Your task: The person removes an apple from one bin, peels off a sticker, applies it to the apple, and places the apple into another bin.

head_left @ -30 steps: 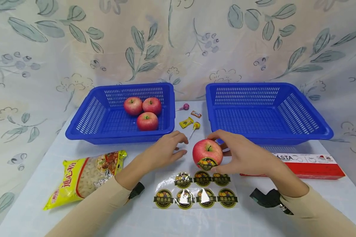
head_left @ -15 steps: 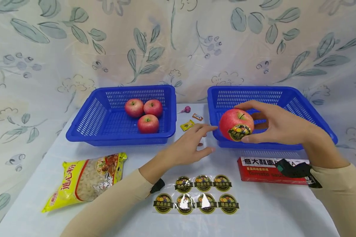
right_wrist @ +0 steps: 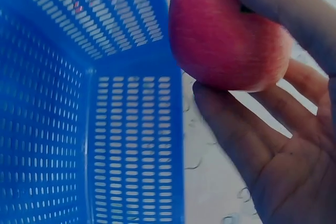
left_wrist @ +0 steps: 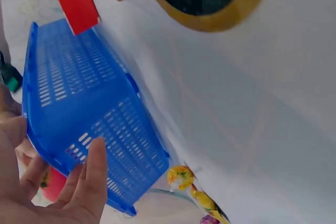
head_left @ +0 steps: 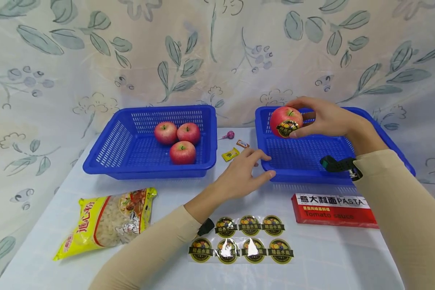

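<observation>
At the right basket (head_left: 304, 152), outstretched right hand (head_left: 326, 117) around an apple (head_left: 283, 114).

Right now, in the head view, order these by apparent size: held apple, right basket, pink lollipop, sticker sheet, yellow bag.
1. Right basket, though partly hidden
2. Yellow bag and sticker sheet: too alike to rank
3. Held apple
4. Pink lollipop

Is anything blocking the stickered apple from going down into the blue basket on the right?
Nothing visible: the right hand holds the apple, seemingly over the open blue basket, and the left hand is near its front left corner.
</observation>
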